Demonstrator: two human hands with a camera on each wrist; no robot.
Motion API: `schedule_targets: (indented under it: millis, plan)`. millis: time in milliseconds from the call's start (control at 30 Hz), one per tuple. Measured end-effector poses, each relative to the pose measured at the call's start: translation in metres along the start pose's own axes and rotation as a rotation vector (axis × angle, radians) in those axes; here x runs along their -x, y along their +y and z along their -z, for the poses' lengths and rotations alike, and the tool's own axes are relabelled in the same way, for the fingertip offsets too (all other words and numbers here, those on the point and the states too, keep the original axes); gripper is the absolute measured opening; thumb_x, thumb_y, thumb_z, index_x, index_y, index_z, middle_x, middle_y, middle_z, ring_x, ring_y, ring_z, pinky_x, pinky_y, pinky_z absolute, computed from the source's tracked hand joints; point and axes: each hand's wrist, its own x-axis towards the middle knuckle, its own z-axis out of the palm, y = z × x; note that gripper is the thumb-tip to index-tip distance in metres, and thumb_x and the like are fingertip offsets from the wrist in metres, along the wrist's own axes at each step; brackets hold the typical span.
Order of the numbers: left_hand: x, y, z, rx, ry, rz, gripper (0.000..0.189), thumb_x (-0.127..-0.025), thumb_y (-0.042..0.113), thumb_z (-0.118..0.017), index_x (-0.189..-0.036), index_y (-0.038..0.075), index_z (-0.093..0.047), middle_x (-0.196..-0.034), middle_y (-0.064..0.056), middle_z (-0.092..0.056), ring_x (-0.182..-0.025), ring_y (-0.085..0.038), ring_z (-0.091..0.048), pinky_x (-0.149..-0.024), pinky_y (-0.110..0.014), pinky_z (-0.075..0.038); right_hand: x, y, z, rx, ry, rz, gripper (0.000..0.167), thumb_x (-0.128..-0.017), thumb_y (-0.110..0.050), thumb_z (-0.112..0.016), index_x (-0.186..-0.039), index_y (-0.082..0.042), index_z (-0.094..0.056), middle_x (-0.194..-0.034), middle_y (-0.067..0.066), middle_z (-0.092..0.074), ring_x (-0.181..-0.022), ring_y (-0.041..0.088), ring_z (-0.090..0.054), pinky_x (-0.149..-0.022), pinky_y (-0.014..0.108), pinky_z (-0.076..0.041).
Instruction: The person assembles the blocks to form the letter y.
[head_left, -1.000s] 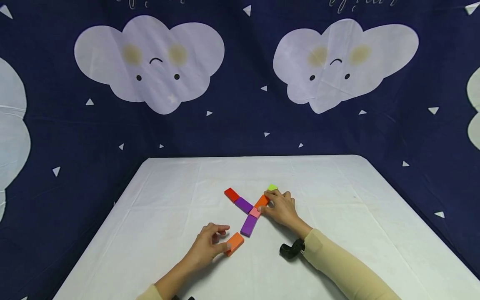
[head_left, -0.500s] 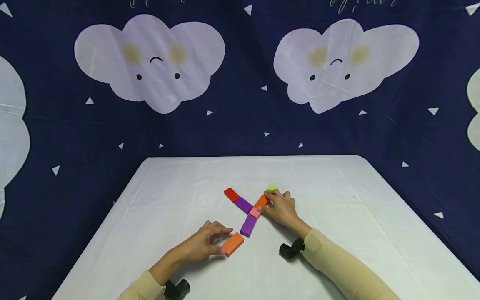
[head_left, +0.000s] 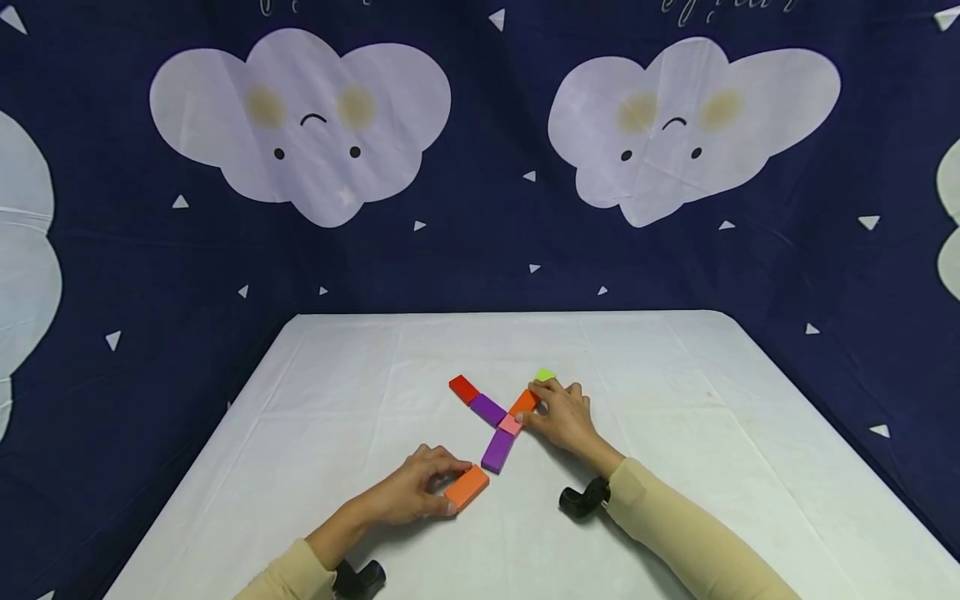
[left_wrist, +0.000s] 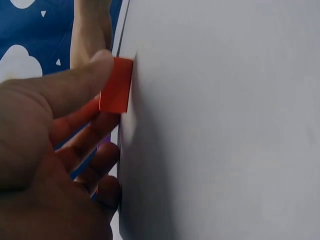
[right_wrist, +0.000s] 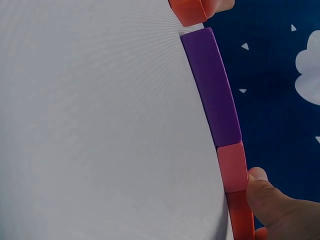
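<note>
My left hand (head_left: 415, 489) pinches a loose orange block (head_left: 467, 489) by its ends, thumb at the near end, index finger at the far one. My right hand (head_left: 564, 417) grips another orange block (head_left: 522, 404) in a joined row, its thumb by the seam with the small pink block (head_left: 510, 425). A purple block (head_left: 497, 451) runs from the pink one toward the loose block, a small gap between them. Another purple block (head_left: 488, 410) and a red block (head_left: 463, 389) branch off to the far left. A yellow-green block (head_left: 545, 375) shows partly beyond my right fingers.
All the blocks lie on a white-covered table (head_left: 360, 375). Behind it hangs a dark blue cloth (head_left: 480, 250) with clouds and small triangles. Black wrist mounts sit below the left hand (head_left: 360, 579) and the right hand (head_left: 583, 500).
My left index finger has come down onto the far end of the loose orange block, and that wrist has swung left. The right hand and the joined blocks stay put.
</note>
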Motion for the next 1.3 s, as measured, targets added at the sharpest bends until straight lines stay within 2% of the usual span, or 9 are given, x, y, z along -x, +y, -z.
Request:
schedule_targets:
  millis: [233, 567, 967, 1133, 1300]
  plan:
    - [-0.002, 0.007, -0.013, -0.02, 0.094, 0.036, 0.055, -0.075, 0.024, -0.077, -0.127, 0.015, -0.06, -0.107, 0.005, -0.059, -0.094, -0.012, -0.038, -0.079, -0.024, -0.028, 0.0, 0.001, 0.0, -0.002, 0.01, 0.008, 0.064, -0.077, -0.049, -0.071, -0.129, -0.013, -0.059, -0.131, 0.003, -0.057, -0.094, 0.029, -0.042, -0.071, 0.034, -0.026]
    - [-0.002, 0.017, -0.03, 0.009, 0.228, 0.1, 0.054, -0.073, 0.024, -0.079, -0.123, 0.01, -0.062, -0.099, 0.007, -0.058, -0.089, -0.01, -0.04, -0.078, -0.023, -0.031, 0.0, 0.001, -0.001, -0.013, 0.01, 0.014, 0.064, -0.077, -0.049, -0.071, -0.13, -0.014, -0.058, -0.131, 0.003, -0.057, -0.093, 0.028, -0.042, -0.071, 0.034, -0.026]
    - [-0.003, 0.022, -0.038, -0.015, 0.287, 0.104, 0.056, -0.07, 0.023, -0.079, -0.122, 0.009, -0.062, -0.091, 0.006, -0.057, -0.08, -0.007, -0.036, -0.073, -0.023, -0.027, 0.001, 0.001, -0.001, -0.016, 0.005, 0.002, 0.064, -0.077, -0.048, -0.072, -0.13, -0.015, -0.058, -0.129, 0.003, -0.058, -0.092, 0.027, -0.041, -0.071, 0.033, -0.025]
    - [-0.003, 0.023, -0.041, -0.02, 0.322, 0.081, 0.055, -0.069, 0.021, -0.079, -0.12, 0.007, -0.063, -0.089, 0.005, -0.058, -0.079, -0.008, -0.038, -0.071, -0.023, -0.026, 0.001, 0.001, -0.001, -0.013, 0.004, 0.006, 0.064, -0.077, -0.048, -0.071, -0.13, -0.014, -0.058, -0.129, 0.003, -0.058, -0.092, 0.027, -0.041, -0.07, 0.033, -0.025]
    - [-0.004, 0.025, -0.042, -0.024, 0.34, 0.096, 0.055, -0.068, 0.021, -0.079, -0.119, 0.006, -0.063, -0.089, 0.005, -0.057, -0.08, -0.009, -0.039, -0.072, -0.024, -0.026, 0.001, 0.001, -0.001, -0.015, 0.009, 0.012, 0.064, -0.077, -0.047, -0.072, -0.13, -0.014, -0.058, -0.129, 0.003, -0.058, -0.091, 0.027, -0.041, -0.07, 0.034, -0.025]
